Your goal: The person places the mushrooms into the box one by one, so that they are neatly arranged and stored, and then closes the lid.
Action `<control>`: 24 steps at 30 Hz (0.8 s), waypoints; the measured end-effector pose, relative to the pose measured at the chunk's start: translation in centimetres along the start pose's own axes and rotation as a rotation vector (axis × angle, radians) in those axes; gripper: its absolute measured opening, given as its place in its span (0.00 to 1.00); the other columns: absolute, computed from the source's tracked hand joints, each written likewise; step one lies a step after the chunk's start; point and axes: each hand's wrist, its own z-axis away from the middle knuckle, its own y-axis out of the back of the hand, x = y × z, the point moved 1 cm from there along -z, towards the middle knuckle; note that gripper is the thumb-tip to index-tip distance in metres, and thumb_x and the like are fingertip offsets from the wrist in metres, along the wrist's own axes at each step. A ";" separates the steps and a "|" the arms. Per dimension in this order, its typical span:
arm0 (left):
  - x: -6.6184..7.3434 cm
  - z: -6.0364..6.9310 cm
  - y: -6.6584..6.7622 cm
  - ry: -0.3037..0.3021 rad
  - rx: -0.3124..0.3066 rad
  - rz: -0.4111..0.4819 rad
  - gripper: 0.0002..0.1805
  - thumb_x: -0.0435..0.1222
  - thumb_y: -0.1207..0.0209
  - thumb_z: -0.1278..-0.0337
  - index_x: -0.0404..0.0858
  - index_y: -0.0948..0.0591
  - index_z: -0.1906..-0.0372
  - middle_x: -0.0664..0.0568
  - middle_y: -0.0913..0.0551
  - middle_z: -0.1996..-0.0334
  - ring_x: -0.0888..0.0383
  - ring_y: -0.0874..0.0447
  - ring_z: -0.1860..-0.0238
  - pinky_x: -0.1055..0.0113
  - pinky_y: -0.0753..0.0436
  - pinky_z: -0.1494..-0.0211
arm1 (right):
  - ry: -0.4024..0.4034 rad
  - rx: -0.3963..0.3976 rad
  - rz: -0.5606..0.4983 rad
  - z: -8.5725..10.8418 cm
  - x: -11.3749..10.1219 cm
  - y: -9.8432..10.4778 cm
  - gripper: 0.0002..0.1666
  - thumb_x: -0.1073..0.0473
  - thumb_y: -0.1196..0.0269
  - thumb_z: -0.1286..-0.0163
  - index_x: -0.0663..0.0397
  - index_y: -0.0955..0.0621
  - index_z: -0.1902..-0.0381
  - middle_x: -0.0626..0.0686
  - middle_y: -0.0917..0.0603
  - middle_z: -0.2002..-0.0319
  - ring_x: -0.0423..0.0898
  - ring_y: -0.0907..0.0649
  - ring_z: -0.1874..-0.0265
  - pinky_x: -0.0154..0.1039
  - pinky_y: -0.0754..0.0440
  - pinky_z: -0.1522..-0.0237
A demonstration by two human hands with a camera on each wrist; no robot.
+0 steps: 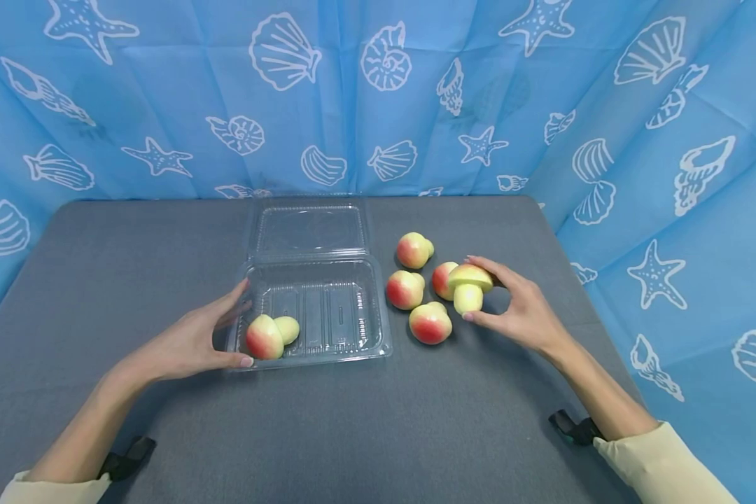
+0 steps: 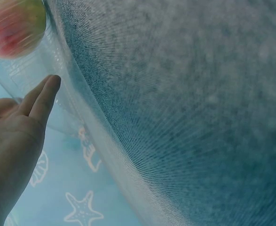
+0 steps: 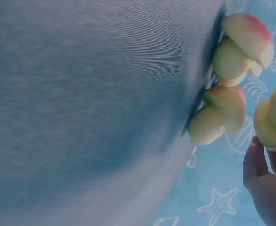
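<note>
My right hand [image 1: 521, 312] pinches a toy mushroom [image 1: 469, 297] between thumb and fingers, its yellow cap up and pale stem down. In the right wrist view the held mushroom [image 3: 275, 120] shows at the right edge, above the fingertips. My left hand [image 1: 192, 341] rests at the left side of a clear plastic clamshell box [image 1: 378, 308], thumb by the front corner and fingers by the left rim. In the left wrist view those fingers [image 2: 44, 101] look straight. One red-and-yellow toy mushroom [image 1: 267, 337] lies on its side in the box's front-left part.
Several more toy mushrooms [image 1: 430, 323] lie on the grey table [image 1: 378, 434] between the box and my right hand. The box's hinged lid [image 1: 311, 227] lies folded back toward the blue seashell-print curtain [image 1: 346, 105], which hangs behind and to the right.
</note>
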 end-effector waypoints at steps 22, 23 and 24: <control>-0.1 0.0 0.0 0.009 -0.005 0.018 0.69 0.57 0.26 0.56 0.41 0.61 0.20 0.35 0.48 0.23 0.34 0.36 0.30 0.38 0.31 0.35 | 0.132 -0.092 -0.094 -3.9 -2.6 -2.1 0.48 0.57 0.21 0.48 0.52 0.28 0.30 0.47 0.24 0.37 0.43 0.24 0.42 0.34 0.25 0.40; -0.1 0.0 0.0 0.009 -0.004 0.018 0.69 0.57 0.26 0.56 0.41 0.61 0.20 0.35 0.48 0.23 0.34 0.36 0.30 0.38 0.31 0.35 | 0.130 -0.098 -0.096 -4.1 -2.8 -2.2 0.48 0.57 0.21 0.48 0.52 0.28 0.30 0.47 0.24 0.37 0.43 0.24 0.43 0.36 0.24 0.40; -0.1 0.0 0.0 0.010 -0.004 0.020 0.69 0.57 0.26 0.56 0.41 0.61 0.20 0.35 0.48 0.23 0.34 0.36 0.30 0.38 0.31 0.35 | 0.129 -0.103 -0.096 -4.3 -2.9 -2.3 0.48 0.57 0.21 0.48 0.51 0.28 0.30 0.48 0.24 0.38 0.43 0.23 0.43 0.39 0.23 0.40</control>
